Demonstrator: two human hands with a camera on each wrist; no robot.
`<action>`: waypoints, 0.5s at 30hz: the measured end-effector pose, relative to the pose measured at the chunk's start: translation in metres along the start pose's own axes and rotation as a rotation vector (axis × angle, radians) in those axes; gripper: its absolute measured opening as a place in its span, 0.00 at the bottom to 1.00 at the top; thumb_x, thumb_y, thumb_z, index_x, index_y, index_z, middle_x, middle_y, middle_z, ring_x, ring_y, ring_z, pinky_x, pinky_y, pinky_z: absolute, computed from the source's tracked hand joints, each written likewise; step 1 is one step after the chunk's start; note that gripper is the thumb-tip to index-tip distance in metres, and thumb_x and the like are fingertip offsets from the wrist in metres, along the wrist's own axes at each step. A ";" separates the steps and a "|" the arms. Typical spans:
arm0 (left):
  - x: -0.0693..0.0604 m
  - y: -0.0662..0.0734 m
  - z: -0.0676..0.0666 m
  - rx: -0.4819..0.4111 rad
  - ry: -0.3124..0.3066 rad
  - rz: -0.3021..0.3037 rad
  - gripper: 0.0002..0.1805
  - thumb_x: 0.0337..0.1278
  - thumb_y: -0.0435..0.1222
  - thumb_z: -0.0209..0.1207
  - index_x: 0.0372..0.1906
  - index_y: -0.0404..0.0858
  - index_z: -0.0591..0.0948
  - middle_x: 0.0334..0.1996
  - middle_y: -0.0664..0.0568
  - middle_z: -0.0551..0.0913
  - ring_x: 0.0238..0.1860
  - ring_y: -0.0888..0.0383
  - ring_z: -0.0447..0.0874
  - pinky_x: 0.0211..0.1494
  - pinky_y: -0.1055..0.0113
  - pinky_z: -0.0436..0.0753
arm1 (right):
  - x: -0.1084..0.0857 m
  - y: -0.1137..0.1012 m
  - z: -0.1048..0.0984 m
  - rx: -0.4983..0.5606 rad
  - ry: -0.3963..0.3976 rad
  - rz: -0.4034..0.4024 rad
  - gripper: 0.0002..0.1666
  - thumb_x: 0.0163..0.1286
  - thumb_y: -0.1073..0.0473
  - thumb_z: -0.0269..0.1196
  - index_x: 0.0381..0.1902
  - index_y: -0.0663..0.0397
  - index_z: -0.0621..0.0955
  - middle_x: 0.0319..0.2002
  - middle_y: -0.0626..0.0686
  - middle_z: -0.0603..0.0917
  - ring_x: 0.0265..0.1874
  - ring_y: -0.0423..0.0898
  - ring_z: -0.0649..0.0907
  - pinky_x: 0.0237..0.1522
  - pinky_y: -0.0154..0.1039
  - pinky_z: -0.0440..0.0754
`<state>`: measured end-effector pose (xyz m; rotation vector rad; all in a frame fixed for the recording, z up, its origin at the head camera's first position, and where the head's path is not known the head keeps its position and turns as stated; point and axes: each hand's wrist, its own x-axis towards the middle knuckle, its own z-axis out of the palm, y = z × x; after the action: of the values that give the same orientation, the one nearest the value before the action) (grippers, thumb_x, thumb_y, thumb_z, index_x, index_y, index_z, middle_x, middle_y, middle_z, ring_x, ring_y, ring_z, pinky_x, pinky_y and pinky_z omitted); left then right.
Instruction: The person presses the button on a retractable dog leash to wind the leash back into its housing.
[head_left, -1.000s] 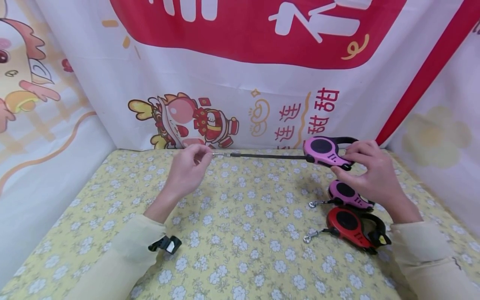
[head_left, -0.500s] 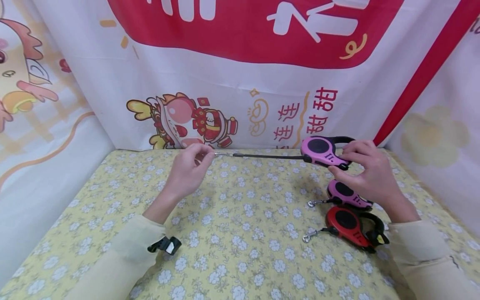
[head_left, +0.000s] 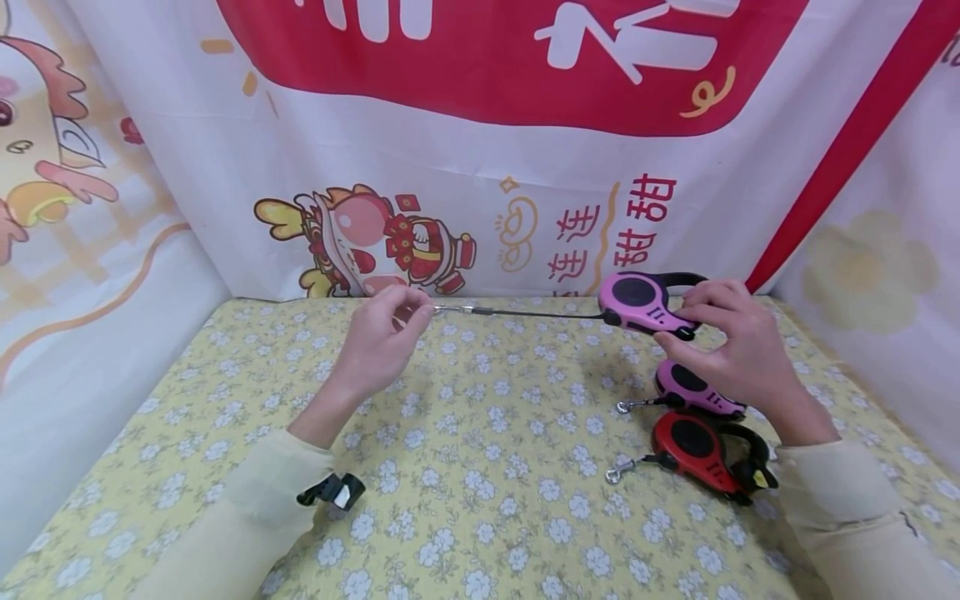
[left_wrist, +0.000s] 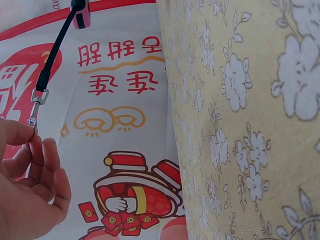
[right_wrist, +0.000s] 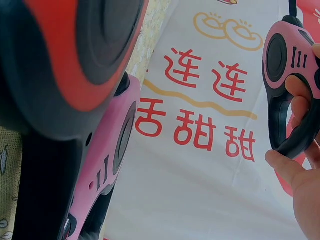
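Note:
My right hand (head_left: 738, 358) holds a pink and black retractable dog leash (head_left: 636, 302) above the table's far right part. From its nozzle a black strap (head_left: 536, 314) runs out straight to the left and ends in a silver metal clip (head_left: 454, 309). Thumb and fingertips of my left hand (head_left: 378, 342) pinch the far end of that clip, as the clip (left_wrist: 38, 98) also shows in the left wrist view. In the right wrist view some fingers pass through the black handle loop (right_wrist: 280, 120) of the held leash (right_wrist: 277, 55).
Below my right hand lie a second pink leash (head_left: 692, 385) and a red leash (head_left: 686, 437), side by side, their clips pointing left. A floral yellow cloth (head_left: 465, 467) covers the table. A printed curtain (head_left: 450, 150) hangs along its back edge.
The held leash and my right hand have shifted slightly left. My left hand has edged a little to the right with the clip. The strap now looks thinner, seen more edge-on.

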<state>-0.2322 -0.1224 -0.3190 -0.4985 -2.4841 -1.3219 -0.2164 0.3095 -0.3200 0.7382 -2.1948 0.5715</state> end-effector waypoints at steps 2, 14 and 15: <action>0.000 0.001 0.000 -0.003 -0.006 0.002 0.13 0.81 0.40 0.56 0.55 0.36 0.82 0.46 0.46 0.84 0.47 0.53 0.81 0.50 0.63 0.82 | 0.000 0.000 0.000 -0.001 0.000 0.000 0.48 0.69 0.23 0.60 0.34 0.68 0.89 0.42 0.64 0.87 0.48 0.59 0.79 0.48 0.35 0.71; -0.001 0.002 0.001 -0.006 -0.013 0.025 0.12 0.81 0.40 0.57 0.55 0.37 0.82 0.45 0.47 0.84 0.45 0.54 0.81 0.49 0.64 0.82 | 0.001 -0.003 0.000 0.005 -0.018 -0.006 0.44 0.69 0.27 0.64 0.37 0.69 0.90 0.42 0.63 0.87 0.48 0.59 0.79 0.49 0.35 0.71; -0.001 0.002 0.001 -0.006 -0.014 0.026 0.12 0.80 0.40 0.57 0.54 0.37 0.82 0.45 0.47 0.84 0.45 0.54 0.81 0.49 0.64 0.82 | 0.001 -0.003 0.000 0.009 -0.019 -0.008 0.44 0.69 0.27 0.64 0.37 0.69 0.90 0.42 0.63 0.87 0.48 0.59 0.79 0.49 0.35 0.71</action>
<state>-0.2303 -0.1204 -0.3187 -0.5413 -2.4773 -1.3210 -0.2150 0.3072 -0.3187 0.7600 -2.2075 0.5730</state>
